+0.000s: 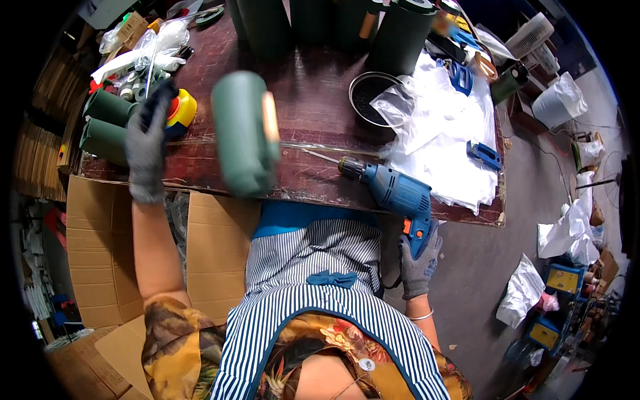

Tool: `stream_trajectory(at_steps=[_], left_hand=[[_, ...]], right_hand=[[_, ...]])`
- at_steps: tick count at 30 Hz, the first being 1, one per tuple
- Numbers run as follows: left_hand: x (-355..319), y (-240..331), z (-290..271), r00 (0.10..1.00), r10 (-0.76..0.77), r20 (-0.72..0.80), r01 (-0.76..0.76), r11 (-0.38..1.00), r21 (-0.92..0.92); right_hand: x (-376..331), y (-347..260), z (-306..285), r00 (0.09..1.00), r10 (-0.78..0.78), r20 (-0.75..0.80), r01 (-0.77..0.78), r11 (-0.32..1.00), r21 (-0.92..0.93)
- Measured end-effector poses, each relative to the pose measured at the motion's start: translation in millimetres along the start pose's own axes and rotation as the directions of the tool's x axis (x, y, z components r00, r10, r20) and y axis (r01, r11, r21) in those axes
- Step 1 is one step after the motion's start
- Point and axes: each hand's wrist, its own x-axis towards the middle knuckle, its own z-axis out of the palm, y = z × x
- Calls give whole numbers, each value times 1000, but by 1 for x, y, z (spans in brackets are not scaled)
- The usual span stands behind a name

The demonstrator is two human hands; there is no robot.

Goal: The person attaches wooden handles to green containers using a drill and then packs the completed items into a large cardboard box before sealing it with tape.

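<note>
My right hand (420, 261), in a grey glove, is closed round the handle of a blue power drill (400, 190) at the table's near edge. The drill's bit points left across the tabletop. My left hand (147, 150), also gloved, is raised over the table's left side with its dark fingers stretched out and nothing visible in them. Beside it lie green rolls (107, 139) and a yellow container with a red top (181, 113). Between my hands a green cylinder (241, 133) with a tan strip on its side is blurred, apart from both hands.
Tall dark green cylinders (267, 30) stand along the far side of the table (310, 107). A round bowl of dark bits (370, 100) sits by white plastic bags (440, 140) and a blue stapler-like tool (485, 155). An open cardboard box (223, 230) stands below the near left edge.
</note>
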Motion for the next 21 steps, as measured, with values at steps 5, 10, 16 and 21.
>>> stream_trajectory(at_steps=[5, 10, 16, 21], left_hand=[[-73, -37, 64, 883, 173, 436, -399, 765, 505], [-80, -28, 84, 816, 144, 559, -524, 591, 613], [-146, 33, 134, 805, 123, 580, -569, 436, 697], [-190, -20, 152, 799, 159, 580, -601, 230, 765]], right_hand=[[7, 4, 3, 997, -82, -1, 81, 993, 81], [4, 9, 7, 996, -90, 5, 89, 995, 54], [4, 15, 8, 995, -101, 1, 101, 995, 1], [4, 13, 7, 994, -112, 9, 111, 993, 28]])
